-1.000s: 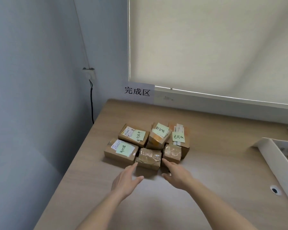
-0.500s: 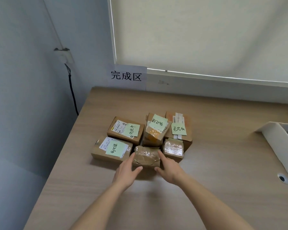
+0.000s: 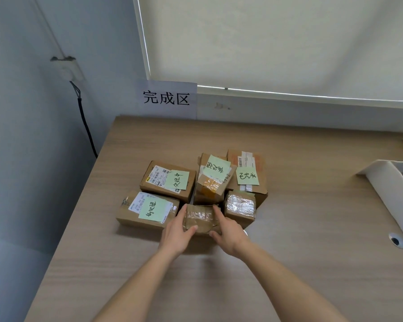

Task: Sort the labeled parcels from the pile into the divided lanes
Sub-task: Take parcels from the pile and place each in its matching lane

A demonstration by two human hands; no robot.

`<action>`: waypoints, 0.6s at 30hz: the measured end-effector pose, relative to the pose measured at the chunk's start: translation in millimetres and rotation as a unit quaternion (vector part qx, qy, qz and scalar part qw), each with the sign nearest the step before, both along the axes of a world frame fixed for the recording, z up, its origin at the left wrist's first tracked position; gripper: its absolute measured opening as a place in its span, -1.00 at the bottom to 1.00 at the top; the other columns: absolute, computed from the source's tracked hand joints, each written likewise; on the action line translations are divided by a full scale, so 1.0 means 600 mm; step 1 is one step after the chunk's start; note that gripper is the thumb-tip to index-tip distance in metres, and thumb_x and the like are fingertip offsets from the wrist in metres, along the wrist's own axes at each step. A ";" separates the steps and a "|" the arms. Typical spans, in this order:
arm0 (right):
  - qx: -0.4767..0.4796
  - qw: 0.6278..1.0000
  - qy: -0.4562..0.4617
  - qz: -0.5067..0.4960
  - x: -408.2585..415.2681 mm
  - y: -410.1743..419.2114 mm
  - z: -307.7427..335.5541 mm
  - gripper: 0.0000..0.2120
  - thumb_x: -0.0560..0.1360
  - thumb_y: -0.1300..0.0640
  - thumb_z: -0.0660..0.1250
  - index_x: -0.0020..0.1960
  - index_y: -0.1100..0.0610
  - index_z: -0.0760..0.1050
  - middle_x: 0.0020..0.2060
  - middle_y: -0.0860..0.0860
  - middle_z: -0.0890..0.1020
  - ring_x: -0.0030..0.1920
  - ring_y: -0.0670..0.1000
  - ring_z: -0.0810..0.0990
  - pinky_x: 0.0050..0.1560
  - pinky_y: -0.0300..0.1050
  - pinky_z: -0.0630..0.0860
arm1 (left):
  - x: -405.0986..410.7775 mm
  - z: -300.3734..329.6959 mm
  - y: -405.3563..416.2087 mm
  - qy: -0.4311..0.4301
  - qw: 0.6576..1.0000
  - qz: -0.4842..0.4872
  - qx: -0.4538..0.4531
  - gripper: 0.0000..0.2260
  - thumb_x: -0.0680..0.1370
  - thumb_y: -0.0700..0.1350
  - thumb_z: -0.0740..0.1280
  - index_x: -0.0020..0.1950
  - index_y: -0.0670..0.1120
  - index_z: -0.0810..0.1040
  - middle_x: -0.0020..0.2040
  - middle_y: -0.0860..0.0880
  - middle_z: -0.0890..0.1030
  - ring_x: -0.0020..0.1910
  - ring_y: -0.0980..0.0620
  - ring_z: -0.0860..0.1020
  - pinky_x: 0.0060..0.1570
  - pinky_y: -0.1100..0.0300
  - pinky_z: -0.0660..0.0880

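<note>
Both hands have closed in, left hand [image 3: 176,231] and right hand [image 3: 228,231] grasping the taped parcel [image 3: 199,218] below sign [image 3: 168,98] "完成区".

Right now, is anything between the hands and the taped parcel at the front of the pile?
No. The left hand and right hand already grip the taped parcel by its two ends, with nothing between.

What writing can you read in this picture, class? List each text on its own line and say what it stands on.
"完成区": printed on the white paper sign on the wall behind the table.
"530 05 045", roughly: on the shipping label of the front left parcel.
Handwriting on the four green sticky notes: too cursive to read surely.
Barcode labels on the other parcels: too small.
Taped parcel between both hands: no visible text.
</note>
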State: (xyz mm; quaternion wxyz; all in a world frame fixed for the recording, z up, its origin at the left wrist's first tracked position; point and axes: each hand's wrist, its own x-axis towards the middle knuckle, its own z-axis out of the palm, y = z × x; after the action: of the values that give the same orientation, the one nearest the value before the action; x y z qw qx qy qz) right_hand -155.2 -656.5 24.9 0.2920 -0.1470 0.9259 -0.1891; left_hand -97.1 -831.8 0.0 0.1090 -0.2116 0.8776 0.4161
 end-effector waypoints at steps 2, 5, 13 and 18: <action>0.001 1.000 0.002 0.003 0.006 0.004 0.003 -0.21 0.64 -0.02 0.28 0.66 -0.07 -0.17 0.34 0.13 0.51 0.30 0.17 0.52 0.24 0.01 0.46 | 0.007 0.002 0.001 0.006 1.000 0.004 0.003 -0.27 0.54 0.09 0.41 0.61 0.12 0.10 0.43 -0.02 0.46 0.39 -0.06 0.42 0.29 0.08 0.39; -0.006 1.000 0.008 0.003 0.019 0.010 0.016 -0.22 0.65 -0.02 0.27 0.66 -0.09 -0.18 0.36 0.13 0.50 0.32 0.15 0.50 0.28 -0.01 0.44 | 0.021 0.015 0.006 0.016 1.000 0.010 0.003 -0.26 0.53 0.08 0.43 0.61 0.11 0.12 0.46 -0.01 0.42 0.43 -0.05 0.37 0.35 0.05 0.35; -0.059 0.996 0.064 -0.035 0.077 0.018 0.106 -0.20 0.62 -0.06 0.30 0.66 -0.13 -0.16 0.43 0.07 0.39 0.37 0.12 0.46 0.32 0.01 0.44 | 0.078 0.112 0.019 0.087 0.994 0.060 0.025 -0.41 0.49 0.05 0.46 0.48 0.14 0.31 0.36 0.06 0.48 0.34 0.00 0.45 0.29 0.02 0.45; -0.102 0.989 0.106 -0.034 0.116 0.047 0.199 -0.24 0.59 -0.10 0.34 0.64 -0.05 0.01 0.45 0.10 0.38 0.42 0.11 0.41 0.37 -0.03 0.39 | 0.112 0.217 0.050 0.166 0.979 0.102 0.060 -0.71 0.50 0.07 0.44 0.08 0.28 0.38 0.09 0.20 0.52 0.07 0.15 0.52 0.04 0.06 0.57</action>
State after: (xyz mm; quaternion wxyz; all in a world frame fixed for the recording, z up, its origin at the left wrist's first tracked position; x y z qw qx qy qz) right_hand -85.8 -628.5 144.1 0.1695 -0.1631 0.9320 -0.2756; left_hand -29.9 -801.9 130.0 -0.0684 -0.2209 0.8308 0.5063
